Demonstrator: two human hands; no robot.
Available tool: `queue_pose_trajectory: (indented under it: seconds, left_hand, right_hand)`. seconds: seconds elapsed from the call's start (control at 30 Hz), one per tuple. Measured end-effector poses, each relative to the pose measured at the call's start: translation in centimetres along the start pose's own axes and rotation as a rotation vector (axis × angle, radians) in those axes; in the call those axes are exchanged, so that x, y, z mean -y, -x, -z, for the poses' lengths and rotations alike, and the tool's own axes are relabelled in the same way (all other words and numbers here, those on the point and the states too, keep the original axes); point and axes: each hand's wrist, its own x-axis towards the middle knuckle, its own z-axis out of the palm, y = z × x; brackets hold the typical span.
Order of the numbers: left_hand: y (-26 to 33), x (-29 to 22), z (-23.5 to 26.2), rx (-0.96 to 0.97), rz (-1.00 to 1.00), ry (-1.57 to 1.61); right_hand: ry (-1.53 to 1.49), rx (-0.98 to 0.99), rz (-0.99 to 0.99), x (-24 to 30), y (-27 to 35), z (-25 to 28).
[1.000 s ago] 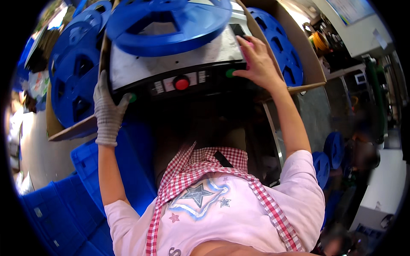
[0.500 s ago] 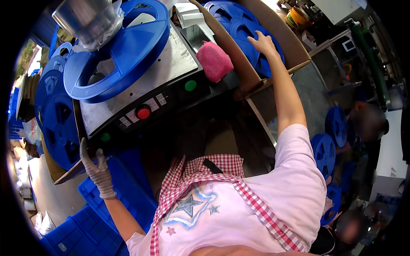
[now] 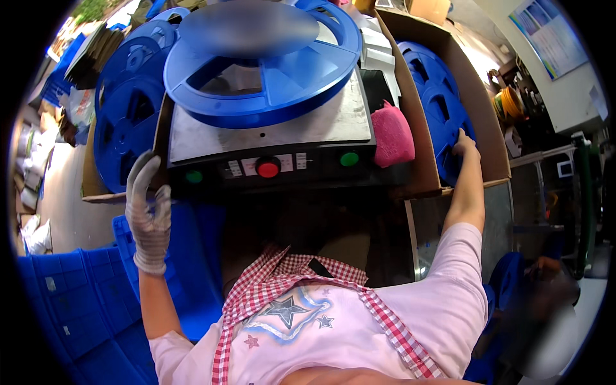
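My left hand [image 3: 149, 221], in a pale knitted glove, is raised off the front left corner of a metal-topped machine [image 3: 321, 131]. Its fingers are apart and hold nothing. At the right, my bare right hand [image 3: 466, 146] reaches into a cardboard box [image 3: 493, 144] and closes on the edge of a blue plastic reel [image 3: 443, 119]; some fingertips are hidden. More blue reels stand in that box. On the machine lies a large blue spoked reel [image 3: 301, 86], its middle covered by a blurred round part [image 3: 249, 27].
The machine's front has a red button [image 3: 268, 167] and green buttons [image 3: 349, 159]. A pink cloth [image 3: 393, 136] hangs at its right corner. Blue reels [image 3: 128, 131] fill another box at left. Blue crates [image 3: 83, 301] stand below. A blurred person [image 3: 545, 308] is at lower right.
My view has swung so the machine sits more level and farther right. My right hand has gone from spread above the reels to closing on a reel's edge. My left hand stays open.
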Motion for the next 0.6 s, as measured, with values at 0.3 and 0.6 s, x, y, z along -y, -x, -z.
queue_pose_trajectory:
  seconds: [0.3,0.6]
  left_hand:
    - [-10.1,-4.1,-3.1,0.116,-0.632,-0.394]
    - [-13.3,-0.6,-5.9,0.035,-0.934,-0.722]
  right_hand:
    - [-0.238,-0.627,0.269,-3.8,10.8,8.9]
    - [-1.5,-0.527,0.534,-8.8,27.0,4.5]
